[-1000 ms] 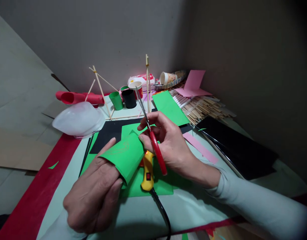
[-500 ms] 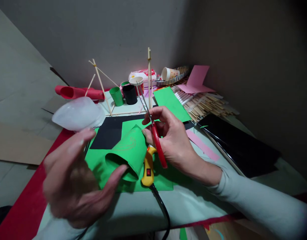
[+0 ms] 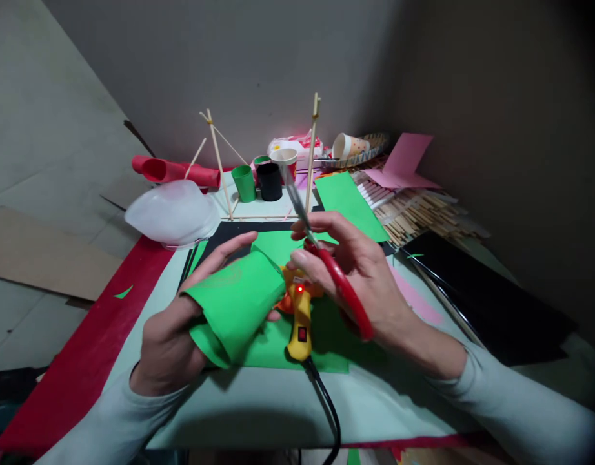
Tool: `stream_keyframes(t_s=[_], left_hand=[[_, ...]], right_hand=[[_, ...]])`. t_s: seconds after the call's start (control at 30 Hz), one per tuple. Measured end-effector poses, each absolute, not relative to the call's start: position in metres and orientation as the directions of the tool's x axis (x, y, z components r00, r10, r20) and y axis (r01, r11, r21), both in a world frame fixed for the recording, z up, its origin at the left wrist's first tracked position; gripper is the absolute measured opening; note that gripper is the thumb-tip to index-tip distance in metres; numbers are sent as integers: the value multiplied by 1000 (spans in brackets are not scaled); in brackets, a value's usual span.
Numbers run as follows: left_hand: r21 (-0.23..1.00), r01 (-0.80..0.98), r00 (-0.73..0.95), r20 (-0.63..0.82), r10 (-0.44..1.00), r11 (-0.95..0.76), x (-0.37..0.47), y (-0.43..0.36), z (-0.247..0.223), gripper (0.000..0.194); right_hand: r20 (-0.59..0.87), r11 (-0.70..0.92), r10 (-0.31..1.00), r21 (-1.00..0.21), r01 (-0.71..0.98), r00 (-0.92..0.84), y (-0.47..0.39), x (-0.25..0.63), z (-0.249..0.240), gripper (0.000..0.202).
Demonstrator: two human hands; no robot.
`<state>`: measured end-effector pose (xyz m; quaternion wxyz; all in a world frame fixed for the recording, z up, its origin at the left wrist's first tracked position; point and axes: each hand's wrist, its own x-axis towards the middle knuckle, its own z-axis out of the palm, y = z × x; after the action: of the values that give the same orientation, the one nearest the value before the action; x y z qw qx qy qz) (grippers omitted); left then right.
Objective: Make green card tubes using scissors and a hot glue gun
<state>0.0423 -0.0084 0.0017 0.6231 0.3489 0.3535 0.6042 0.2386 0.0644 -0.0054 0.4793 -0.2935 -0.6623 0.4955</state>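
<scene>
My left hand (image 3: 169,345) is closed on a curled sheet of green craft paper (image 3: 239,297), rolled into a tapered tube. Some of its fingers are inside or behind the roll and hidden; one finger stretches along the top. In my right hand (image 3: 360,271) is a pair of scissors (image 3: 339,278) with red handles, blades up and slightly blurred, near the paper's right edge. Between the hands, a yellow glue gun (image 3: 302,326) with a lit red light and a black cord lies on green sheets (image 3: 326,342).
Small green (image 3: 244,184) and black cups (image 3: 269,183) stand behind, between stick frames (image 3: 313,148). A translucent white bowl-like piece (image 3: 169,210) sits left. Bundled sticks (image 3: 423,210), a folded pink sheet (image 3: 406,165) and a glossy black object (image 3: 486,294) occupy the right.
My left hand has gone from spread beside the green roll to gripping it, and the roll has tilted and shifted left. The scissors stay in my right hand; the view has shifted slightly.
</scene>
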Motion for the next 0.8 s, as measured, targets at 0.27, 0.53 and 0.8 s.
stream_keyframes(t_s=[0.27,0.53,0.8], left_hand=[[805,-573,-359,-80,930,-152,43,-7,18,37],[752,-643,-305,-80,949,-143,31,-19,2,37],[742,-662,-229,-65,971,-106,21,-26,7,49]], right_hand=[[426,614,756,-724,313,-497,64,253,12,27],[528,724,688,-554,411,-499,72,256,16,23],[546,734,679,-518,439,-491,68,260,13,30]])
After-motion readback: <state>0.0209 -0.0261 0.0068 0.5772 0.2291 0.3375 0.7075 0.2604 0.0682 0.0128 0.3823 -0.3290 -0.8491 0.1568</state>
